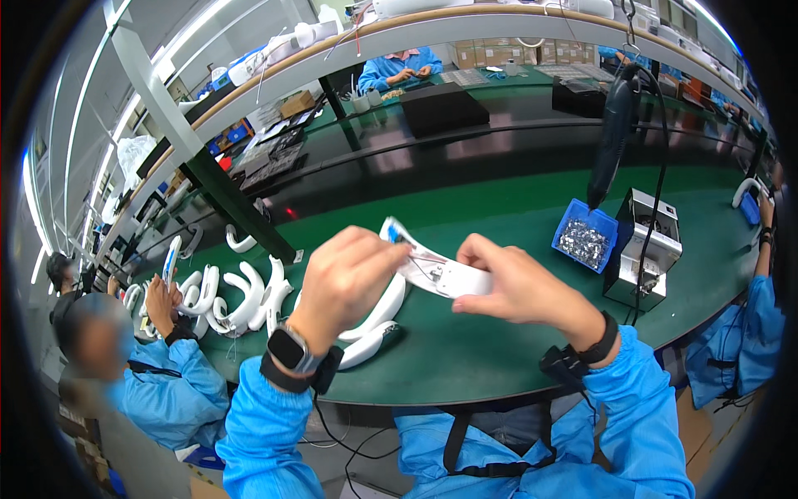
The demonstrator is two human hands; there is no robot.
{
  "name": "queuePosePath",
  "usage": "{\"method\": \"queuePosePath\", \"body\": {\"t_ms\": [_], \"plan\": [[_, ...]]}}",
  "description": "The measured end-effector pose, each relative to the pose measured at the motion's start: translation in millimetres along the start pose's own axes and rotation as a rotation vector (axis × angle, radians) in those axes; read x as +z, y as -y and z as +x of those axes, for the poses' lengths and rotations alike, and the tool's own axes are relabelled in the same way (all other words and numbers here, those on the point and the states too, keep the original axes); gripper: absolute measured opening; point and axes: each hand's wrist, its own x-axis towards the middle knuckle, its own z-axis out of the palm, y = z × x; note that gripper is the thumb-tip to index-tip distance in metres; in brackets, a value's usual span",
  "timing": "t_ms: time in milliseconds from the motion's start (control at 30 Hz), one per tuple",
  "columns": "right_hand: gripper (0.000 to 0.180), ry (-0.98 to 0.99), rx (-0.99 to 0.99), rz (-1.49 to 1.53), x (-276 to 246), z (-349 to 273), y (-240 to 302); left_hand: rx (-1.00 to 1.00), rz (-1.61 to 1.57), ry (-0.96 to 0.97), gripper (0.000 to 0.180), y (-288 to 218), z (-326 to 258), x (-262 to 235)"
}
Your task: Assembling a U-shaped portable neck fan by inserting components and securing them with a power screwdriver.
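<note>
Both hands hold up a curved white plastic housing [465, 281] above the table, its inner side showing thin wires and small metal parts. At its right end, my right hand [528, 287] grips the housing between thumb and fingers. My left hand [345, 279] is closed, fingertips pinched at the housing's left part beside the wires and a blue piece; whether it grips a wire or the shell itself is hidden. Below, partly covered by my left hand, two more curved white housings [364, 345] lie on the green table [465, 358].
Right of my hands stand a blue bin [600, 218] of small metal screws [584, 243] and a metal box-shaped device [644, 249]. A dark electric screwdriver [613, 137] hangs above them. Several white housings [241, 308] lie leftward, near a co-worker's hand [160, 303]. A post [241, 200] rises there.
</note>
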Motion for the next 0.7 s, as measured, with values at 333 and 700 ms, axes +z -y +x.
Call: {"method": "queuePosePath", "body": {"t_ms": [333,700], "plan": [[0.04,-0.388,-0.092,-0.243,78,12,-79,-0.716,-0.194,-0.235,0.003,-20,-25,71],[0.042,-0.639,-0.288,-0.347,84,4,-122,-1.26,-1.291,-0.55,0.011,-43,-34,134]]}}
